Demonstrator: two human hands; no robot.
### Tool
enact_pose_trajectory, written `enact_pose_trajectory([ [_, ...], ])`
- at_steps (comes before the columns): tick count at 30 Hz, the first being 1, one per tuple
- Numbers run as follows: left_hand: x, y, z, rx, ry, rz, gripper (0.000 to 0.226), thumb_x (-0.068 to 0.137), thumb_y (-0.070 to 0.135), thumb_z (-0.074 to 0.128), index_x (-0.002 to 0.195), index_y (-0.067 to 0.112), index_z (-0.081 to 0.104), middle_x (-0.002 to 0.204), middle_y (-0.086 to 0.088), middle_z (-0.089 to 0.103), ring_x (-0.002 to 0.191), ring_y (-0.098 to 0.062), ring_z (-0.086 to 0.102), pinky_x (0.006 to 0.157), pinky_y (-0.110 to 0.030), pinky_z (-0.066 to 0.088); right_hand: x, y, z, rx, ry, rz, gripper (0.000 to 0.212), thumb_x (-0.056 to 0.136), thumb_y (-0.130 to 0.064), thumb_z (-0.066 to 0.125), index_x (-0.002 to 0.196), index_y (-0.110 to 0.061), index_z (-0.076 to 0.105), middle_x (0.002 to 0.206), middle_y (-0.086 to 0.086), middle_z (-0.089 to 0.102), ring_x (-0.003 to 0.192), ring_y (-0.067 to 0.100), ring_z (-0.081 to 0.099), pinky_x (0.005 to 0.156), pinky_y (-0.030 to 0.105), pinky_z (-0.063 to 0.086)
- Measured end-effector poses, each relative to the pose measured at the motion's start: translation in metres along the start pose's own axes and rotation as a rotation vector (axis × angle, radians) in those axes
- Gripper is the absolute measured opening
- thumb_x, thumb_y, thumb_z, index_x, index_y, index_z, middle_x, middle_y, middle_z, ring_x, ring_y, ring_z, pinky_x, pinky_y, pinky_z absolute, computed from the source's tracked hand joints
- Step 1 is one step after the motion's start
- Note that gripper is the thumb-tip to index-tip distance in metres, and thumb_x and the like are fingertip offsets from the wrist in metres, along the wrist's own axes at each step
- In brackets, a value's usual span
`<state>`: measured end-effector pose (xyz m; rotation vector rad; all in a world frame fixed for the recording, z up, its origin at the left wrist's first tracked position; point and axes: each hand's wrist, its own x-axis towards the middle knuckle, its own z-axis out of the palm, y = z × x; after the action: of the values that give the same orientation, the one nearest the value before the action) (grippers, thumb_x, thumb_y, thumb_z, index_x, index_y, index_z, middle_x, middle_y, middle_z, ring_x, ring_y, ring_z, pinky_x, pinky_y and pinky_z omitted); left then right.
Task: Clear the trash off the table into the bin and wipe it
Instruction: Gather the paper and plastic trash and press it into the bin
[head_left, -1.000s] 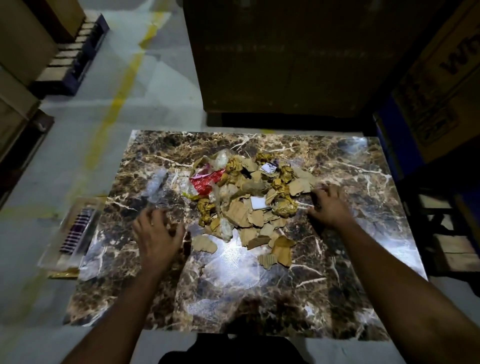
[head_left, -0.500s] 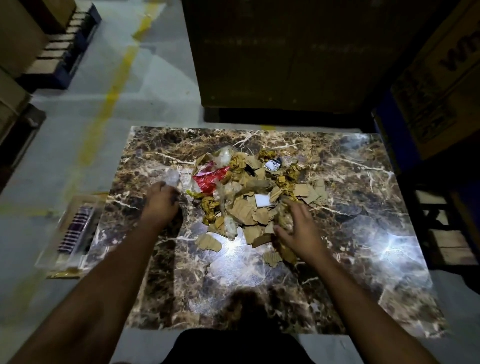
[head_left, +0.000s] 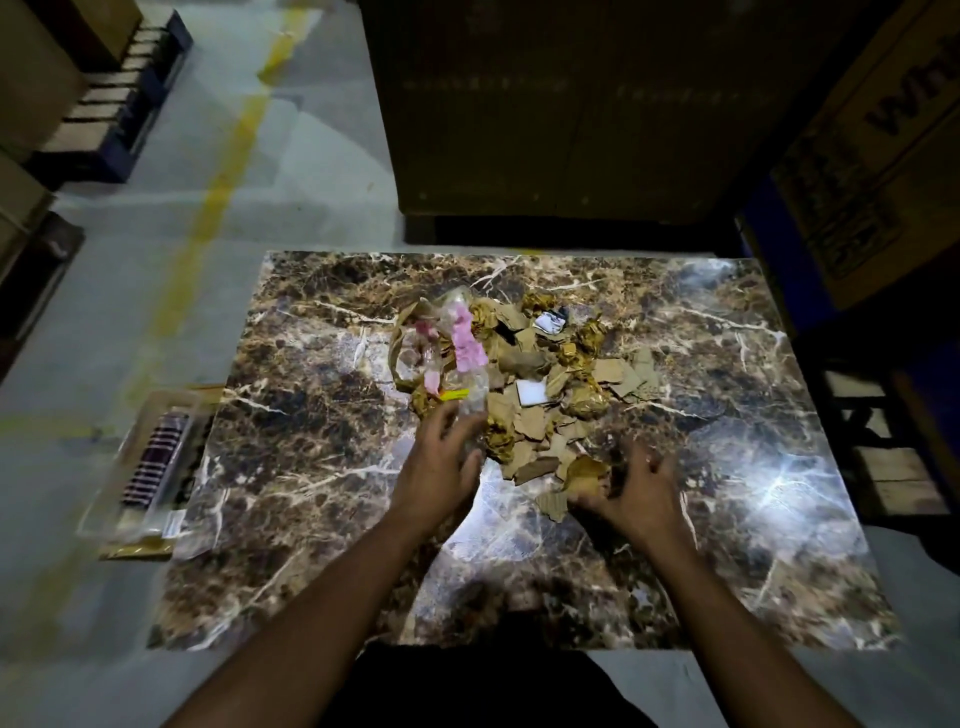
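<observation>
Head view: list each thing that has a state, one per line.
Trash pile: heaped mid-table, not yet binned.
Clear plastic wrapper: crumpled on the pile's left, at the left hand's fingertips.
Left hand: fingers spread, reaching into the pile.
Right hand: curled against cardboard scraps at the near edge.
Table: glossy, not visibly wiped.
</observation>
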<state>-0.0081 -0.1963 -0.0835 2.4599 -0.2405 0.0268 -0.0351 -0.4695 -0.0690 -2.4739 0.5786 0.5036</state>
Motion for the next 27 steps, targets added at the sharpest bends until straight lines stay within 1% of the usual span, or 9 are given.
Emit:
enact_pose_trajectory([
  [5, -0.003, 0.007, 0.008, 0.064, -0.057, -0.028, 0.067, 0.095, 0.025, 0.060, 0.153, 0.025, 0.028, 0.149, -0.003, 0.040, 0.132, -0.021, 0.038, 0.107, -0.044, 0.043, -0.003, -0.026, 0.028, 0.042, 0.007, -0.078, 0.080, 0.078, -0.026, 0.085, 0.146, -0.016, 0.044, 0.141, 0.017, 0.046, 0.123, 0.032, 0.053, 0.100, 0.035, 0.046],
  [9, -0.009, -0.006, 0.003, 0.199, -0.036, -0.060, 0.069, 0.086, 0.046, 0.069, 0.148, 0.031, 0.040, 0.156, -0.007, 0.024, 0.138, -0.030, 0.026, 0.111, -0.057, 0.038, -0.001, -0.045, 0.029, 0.223, -0.022, -0.277, 0.075, 0.084, -0.013, 0.080, 0.148, -0.021, 0.043, 0.130, 0.005, 0.056, 0.094, 0.009, 0.059, 0.079, 0.021, 0.051],
  [11, -0.014, -0.016, 0.002, 0.223, 0.002, -0.124, 0.067, 0.083, 0.058, 0.069, 0.143, 0.039, 0.046, 0.160, -0.010, 0.012, 0.143, -0.036, 0.018, 0.114, -0.060, 0.030, -0.002, -0.036, 0.027, 0.253, 0.030, -0.315, 0.073, 0.087, -0.022, 0.077, 0.150, -0.026, 0.040, 0.139, 0.006, 0.052, 0.107, 0.016, 0.060, 0.088, 0.033, 0.056],
  [13, -0.020, -0.022, 0.000, 0.194, 0.046, -0.149, 0.067, 0.081, 0.065, 0.069, 0.139, 0.041, 0.049, 0.162, -0.011, 0.007, 0.146, -0.037, 0.012, 0.113, -0.061, 0.024, -0.002, -0.022, 0.028, 0.248, 0.103, -0.274, 0.072, 0.089, -0.028, 0.074, 0.151, -0.026, 0.038, 0.153, 0.009, 0.040, 0.130, 0.028, 0.049, 0.104, 0.048, 0.047],
  [15, -0.026, -0.026, -0.001, 0.123, 0.063, -0.142, 0.068, 0.080, 0.068, 0.069, 0.138, 0.041, 0.049, 0.165, -0.009, 0.000, 0.149, -0.036, 0.007, 0.113, -0.058, 0.017, -0.005, -0.014, 0.034, 0.295, 0.167, -0.263, 0.070, 0.090, -0.030, 0.071, 0.152, -0.023, 0.039, 0.156, 0.010, 0.034, 0.137, 0.033, 0.041, 0.106, 0.049, 0.039],
  [19, -0.036, -0.019, 0.009, -0.177, 0.046, -0.187, 0.071, 0.081, 0.062, 0.065, 0.143, 0.033, 0.044, 0.167, 0.008, -0.010, 0.151, -0.011, 0.005, 0.114, -0.028, 0.023, -0.018, -0.028, 0.067, 0.224, 0.199, -0.377, 0.069, 0.094, -0.050, 0.056, 0.155, -0.037, 0.028, 0.168, 0.000, 0.009, 0.150, 0.027, 0.018, 0.115, 0.054, 0.025],
  [21, -0.042, -0.013, 0.020, -0.267, 0.057, -0.226, 0.061, 0.090, 0.051, 0.065, 0.141, 0.025, 0.046, 0.167, 0.010, -0.003, 0.149, 0.000, 0.015, 0.111, -0.025, 0.032, -0.023, -0.038, 0.088, 0.229, 0.190, -0.376, 0.073, 0.096, -0.049, 0.056, 0.159, -0.038, 0.020, 0.169, 0.000, 0.001, 0.152, 0.028, 0.012, 0.117, 0.055, 0.028],
  [24, -0.044, -0.003, 0.039, -0.334, 0.075, -0.304, 0.039, 0.099, 0.043, 0.056, 0.132, 0.023, 0.050, 0.161, 0.004, 0.022, 0.143, -0.010, 0.035, 0.104, -0.028, 0.041, -0.024, -0.056, 0.109, 0.309, 0.225, -0.382, 0.072, 0.097, -0.051, 0.050, 0.159, -0.038, 0.016, 0.169, 0.003, 0.004, 0.153, 0.030, 0.014, 0.118, 0.056, 0.028],
  [27, -0.035, 0.013, 0.049, -0.418, 0.181, -0.375, 0.018, 0.095, 0.024, 0.055, 0.114, 0.024, 0.051, 0.122, -0.001, 0.053, 0.114, -0.016, 0.054, 0.084, -0.023, 0.043, -0.014, -0.070, 0.116, 0.352, 0.235, -0.397, 0.063, 0.100, -0.052, 0.041, 0.157, -0.046, 0.015, 0.169, 0.000, 0.010, 0.154, 0.024, 0.011, 0.122, 0.048, 0.016],
])
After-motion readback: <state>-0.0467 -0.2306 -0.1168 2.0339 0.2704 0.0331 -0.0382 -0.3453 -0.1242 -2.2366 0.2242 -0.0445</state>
